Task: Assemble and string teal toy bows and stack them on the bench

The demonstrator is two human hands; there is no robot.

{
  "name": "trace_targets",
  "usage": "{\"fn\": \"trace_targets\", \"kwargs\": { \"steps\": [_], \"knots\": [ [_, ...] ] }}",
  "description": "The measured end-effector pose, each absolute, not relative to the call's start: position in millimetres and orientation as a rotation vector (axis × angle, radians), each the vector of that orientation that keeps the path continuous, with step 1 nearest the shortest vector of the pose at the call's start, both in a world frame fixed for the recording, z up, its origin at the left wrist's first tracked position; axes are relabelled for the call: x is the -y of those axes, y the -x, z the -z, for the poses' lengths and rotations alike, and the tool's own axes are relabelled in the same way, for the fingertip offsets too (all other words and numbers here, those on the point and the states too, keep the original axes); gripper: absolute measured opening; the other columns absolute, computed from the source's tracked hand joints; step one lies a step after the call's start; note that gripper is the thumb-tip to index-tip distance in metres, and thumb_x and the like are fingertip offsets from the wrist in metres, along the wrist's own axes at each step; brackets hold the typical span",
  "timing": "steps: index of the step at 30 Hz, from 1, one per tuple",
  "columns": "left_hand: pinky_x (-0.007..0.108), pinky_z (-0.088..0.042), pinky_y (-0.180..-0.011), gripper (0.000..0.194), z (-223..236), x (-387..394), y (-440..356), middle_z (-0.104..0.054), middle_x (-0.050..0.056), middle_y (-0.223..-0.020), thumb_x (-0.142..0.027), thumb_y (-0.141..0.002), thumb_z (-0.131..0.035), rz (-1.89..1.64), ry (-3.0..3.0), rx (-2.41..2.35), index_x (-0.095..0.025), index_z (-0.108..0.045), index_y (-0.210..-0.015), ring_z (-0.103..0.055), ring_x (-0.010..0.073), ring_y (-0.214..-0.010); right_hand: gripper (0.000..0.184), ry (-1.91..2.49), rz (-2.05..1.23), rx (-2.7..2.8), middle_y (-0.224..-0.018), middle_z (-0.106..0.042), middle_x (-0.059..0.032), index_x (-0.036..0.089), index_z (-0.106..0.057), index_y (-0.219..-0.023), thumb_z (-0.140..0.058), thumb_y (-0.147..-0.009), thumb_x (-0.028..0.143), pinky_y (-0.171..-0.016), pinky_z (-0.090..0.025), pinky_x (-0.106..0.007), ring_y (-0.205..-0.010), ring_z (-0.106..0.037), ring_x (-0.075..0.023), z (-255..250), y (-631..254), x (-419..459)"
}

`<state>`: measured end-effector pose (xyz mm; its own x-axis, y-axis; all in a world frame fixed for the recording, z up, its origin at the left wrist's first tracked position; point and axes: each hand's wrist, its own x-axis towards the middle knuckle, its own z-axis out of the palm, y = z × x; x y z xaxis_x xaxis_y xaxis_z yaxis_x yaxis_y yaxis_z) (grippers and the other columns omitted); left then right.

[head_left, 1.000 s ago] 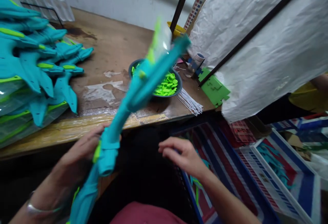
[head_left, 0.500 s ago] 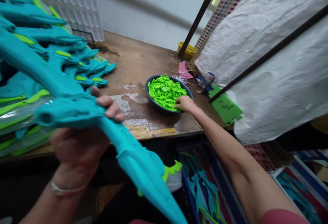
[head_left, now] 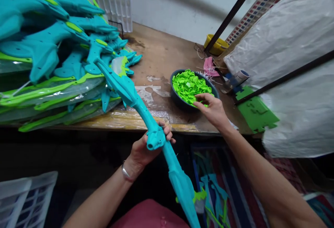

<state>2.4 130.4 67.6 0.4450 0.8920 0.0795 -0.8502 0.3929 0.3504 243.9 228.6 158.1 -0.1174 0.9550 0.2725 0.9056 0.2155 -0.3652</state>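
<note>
My left hand is wrapped round the middle of a long teal plastic toy part, close to a round hollow socket that faces me. The part slants from the pile at upper left down to the bottom edge, and lime green toothed pieces with clear plastic stick out near both of its ends. Over the near right rim of a dark round bowl is my right hand, thumb and fingers apart. Its fingertips are at the small lime green plastic pieces heaped in the bowl.
A large pile of similar teal parts covers the table's left side. Behind the bowl are a pink piece and a yellow container. A green foam mat lies at right. Crates stand below the table edge.
The teal part and my left hand have shifted right in view and look farther from the camera. My right hand's fingers have spread a little at the bowl. The camera view has turned left.
</note>
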Motion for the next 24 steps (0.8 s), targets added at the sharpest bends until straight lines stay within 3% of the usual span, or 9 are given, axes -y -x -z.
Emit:
{"fn": "trace_targets", "kwargs": {
  "steps": [3,7,14,24],
  "knots": [
    [0.047,-0.05,-0.101,0.058,-57,-120,-3,-0.056,0.007,-0.104,-0.05,-0.065,-0.084,-1.083,-0.388,-0.167,-0.021,-0.063,-0.111,-0.058,0.024,-0.096,0.022,1.281,-0.56,1.999,-0.11,-0.073,-0.0067,0.021,-0.069,-0.111,-0.07,-0.091,0.03,-0.088,-0.058,-0.035,-0.098,-0.07,-0.0214,-161,-199,-163],
    [0.046,-0.053,-0.093,0.063,-44,-107,-1,-0.064,0.01,-0.105,-0.052,-0.065,-0.081,-1.042,-0.405,-0.231,-0.018,-0.063,-0.115,-0.065,0.03,-0.096,0.021,1.124,-0.73,1.967,-0.119,-0.072,-0.0072,0.024,-0.069,-0.113,-0.072,-0.092,0.024,-0.094,-0.058,-0.039,-0.112,-0.068,-0.0233,-149,-163,-94],
    [0.033,-0.05,-0.093,0.055,-42,-96,-4,-0.063,0.007,-0.106,-0.045,-0.062,-0.085,-1.072,-0.382,-0.214,-0.019,-0.066,-0.106,-0.063,0.0234,-0.099,0.018,1.155,-0.662,1.829,-0.116,-0.072,-0.0055,0.025,-0.067,-0.106,-0.074,-0.091,0.017,-0.099,-0.053,-0.046,-0.114,-0.063,-0.0242,-114,-157,-64],
    [0.029,-0.048,-0.093,0.053,-39,-89,-9,-0.06,0.006,-0.106,-0.045,-0.066,-0.089,-1.041,-0.377,-0.111,-0.019,-0.068,-0.108,-0.061,0.0198,-0.099,0.021,1.17,-0.508,1.828,-0.115,-0.075,-0.0044,0.026,-0.069,-0.107,-0.071,-0.092,0.011,-0.094,-0.053,-0.048,-0.11,-0.063,-0.0251,-106,-151,-46]
  ]
}}
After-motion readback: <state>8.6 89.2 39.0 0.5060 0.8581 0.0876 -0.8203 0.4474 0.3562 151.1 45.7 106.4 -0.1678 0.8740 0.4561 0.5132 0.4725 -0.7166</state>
